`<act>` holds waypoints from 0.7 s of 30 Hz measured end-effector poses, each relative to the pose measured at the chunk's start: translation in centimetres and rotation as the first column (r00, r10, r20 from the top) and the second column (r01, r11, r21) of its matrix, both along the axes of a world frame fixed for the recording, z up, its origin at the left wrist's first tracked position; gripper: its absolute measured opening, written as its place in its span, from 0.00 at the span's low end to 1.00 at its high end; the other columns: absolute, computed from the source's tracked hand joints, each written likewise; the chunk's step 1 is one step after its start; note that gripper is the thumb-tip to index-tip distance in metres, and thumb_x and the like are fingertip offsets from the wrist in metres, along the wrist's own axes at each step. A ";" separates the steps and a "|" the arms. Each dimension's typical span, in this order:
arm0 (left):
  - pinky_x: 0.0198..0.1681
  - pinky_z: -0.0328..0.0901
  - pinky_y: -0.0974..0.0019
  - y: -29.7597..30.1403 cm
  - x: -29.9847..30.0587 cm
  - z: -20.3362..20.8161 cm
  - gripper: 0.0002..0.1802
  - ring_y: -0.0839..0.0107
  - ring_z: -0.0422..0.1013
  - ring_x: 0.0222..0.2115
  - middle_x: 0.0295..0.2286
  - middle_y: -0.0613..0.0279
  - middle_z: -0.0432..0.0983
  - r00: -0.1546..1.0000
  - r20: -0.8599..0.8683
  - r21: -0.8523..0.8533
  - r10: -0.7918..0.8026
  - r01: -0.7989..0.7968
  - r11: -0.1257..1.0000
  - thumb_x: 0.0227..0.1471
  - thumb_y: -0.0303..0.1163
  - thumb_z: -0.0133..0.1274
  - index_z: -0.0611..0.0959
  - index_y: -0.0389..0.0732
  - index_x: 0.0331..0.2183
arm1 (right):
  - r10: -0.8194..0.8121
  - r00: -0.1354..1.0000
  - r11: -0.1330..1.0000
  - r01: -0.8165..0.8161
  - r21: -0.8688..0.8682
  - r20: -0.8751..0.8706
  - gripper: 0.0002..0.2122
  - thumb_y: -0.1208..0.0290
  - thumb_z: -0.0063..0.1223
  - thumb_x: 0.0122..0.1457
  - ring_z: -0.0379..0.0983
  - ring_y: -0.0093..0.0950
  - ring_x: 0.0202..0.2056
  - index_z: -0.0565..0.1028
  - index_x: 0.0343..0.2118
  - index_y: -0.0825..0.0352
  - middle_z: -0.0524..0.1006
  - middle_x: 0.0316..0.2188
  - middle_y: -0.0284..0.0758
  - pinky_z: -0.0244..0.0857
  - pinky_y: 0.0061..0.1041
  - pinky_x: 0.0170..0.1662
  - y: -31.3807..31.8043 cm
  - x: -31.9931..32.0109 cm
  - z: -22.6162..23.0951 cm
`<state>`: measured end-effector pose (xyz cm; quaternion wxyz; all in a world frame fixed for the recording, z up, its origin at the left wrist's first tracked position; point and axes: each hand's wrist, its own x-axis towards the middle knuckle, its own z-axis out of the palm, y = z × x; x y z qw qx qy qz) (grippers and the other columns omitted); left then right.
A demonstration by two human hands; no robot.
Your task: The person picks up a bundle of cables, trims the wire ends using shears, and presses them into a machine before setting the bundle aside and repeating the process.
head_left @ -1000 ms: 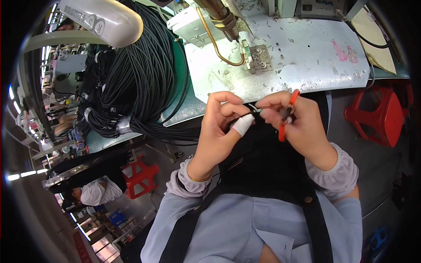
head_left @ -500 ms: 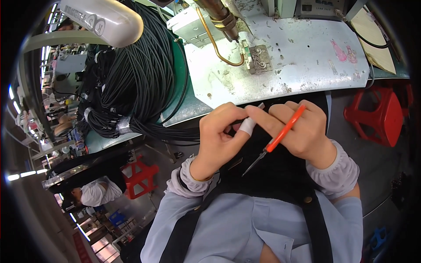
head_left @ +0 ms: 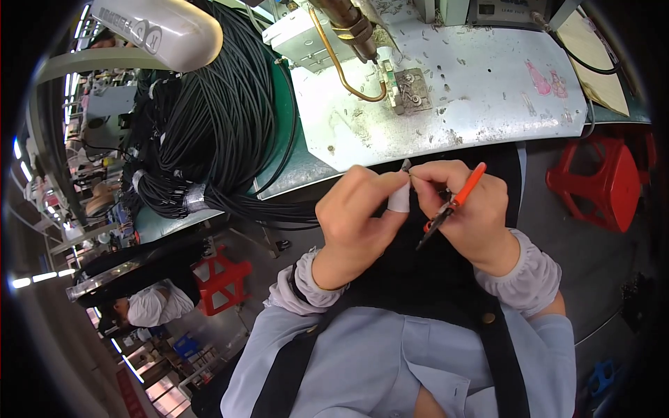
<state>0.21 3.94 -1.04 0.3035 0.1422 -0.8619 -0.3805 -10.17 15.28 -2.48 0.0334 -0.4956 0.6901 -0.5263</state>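
Centre frame, the left hand (head_left: 359, 212) (one finger taped white) pinches a tiny metal piece (head_left: 406, 166) against the right hand (head_left: 468, 209), whose fingers close around orange-handled pliers (head_left: 449, 204). Beyond, the scuffed white worktop (head_left: 481, 90); upper left, a bundle of black cables (head_left: 209, 118).

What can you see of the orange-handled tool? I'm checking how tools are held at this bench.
The orange-handled tool is a small pair of cutters or pliers, I cannot tell which, with slim orange grips and dark metal jaws. It lies slanted across the right hand, one grip sticking up past the knuckles, the dark tip pointing down-left over the black apron. The fingers cover its middle. Its tip touches nothing; the left hand is close but apart from it.
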 end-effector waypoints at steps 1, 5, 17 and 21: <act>0.18 0.58 0.77 0.0 0.1 -0.1 0.11 0.81 0.64 0.18 0.20 0.64 0.68 1.000 0.009 -0.084 -0.005 0.005 0.996 0.35 0.17 0.55 0.77 0.36 0.27 | -0.001 1.000 1.000 0.001 0.000 0.000 0.03 0.82 0.51 0.48 0.71 0.18 0.22 0.70 0.27 0.71 0.73 0.23 0.31 0.64 0.14 0.24 -0.1 0.1 -0.1; 0.21 0.61 0.77 0.3 0.3 -0.2 0.11 0.81 0.65 0.20 0.22 0.64 0.70 0.999 0.035 -0.021 0.006 -0.005 1.000 0.37 0.17 0.55 0.76 0.36 0.29 | 0.069 0.815 0.996 -0.025 -0.085 0.575 0.03 0.79 0.49 0.51 0.71 0.18 0.23 0.69 0.29 0.70 0.73 0.24 0.31 0.62 0.13 0.23 -0.3 0.7 -0.8; 0.23 0.61 0.78 -0.4 0.1 0.5 0.13 0.81 0.67 0.23 0.23 0.63 0.71 0.992 0.075 0.671 -0.098 0.023 0.741 0.39 0.16 0.53 0.75 0.35 0.33 | 0.114 0.590 0.994 -0.064 -0.094 0.800 0.02 0.80 0.45 0.52 0.68 0.18 0.25 0.67 0.28 0.72 0.71 0.22 0.31 0.63 0.17 0.29 0.0 0.5 0.7; 0.22 0.60 0.77 -0.4 0.2 0.4 0.13 0.81 0.67 0.22 0.24 0.63 0.71 0.991 0.086 0.148 -0.106 0.093 0.985 0.39 0.17 0.54 0.75 0.36 0.32 | 0.049 0.929 0.994 -0.083 0.077 0.368 0.03 0.75 0.44 0.55 0.69 0.17 0.26 0.67 0.30 0.69 0.71 0.24 0.30 0.59 0.13 0.24 0.5 0.5 0.0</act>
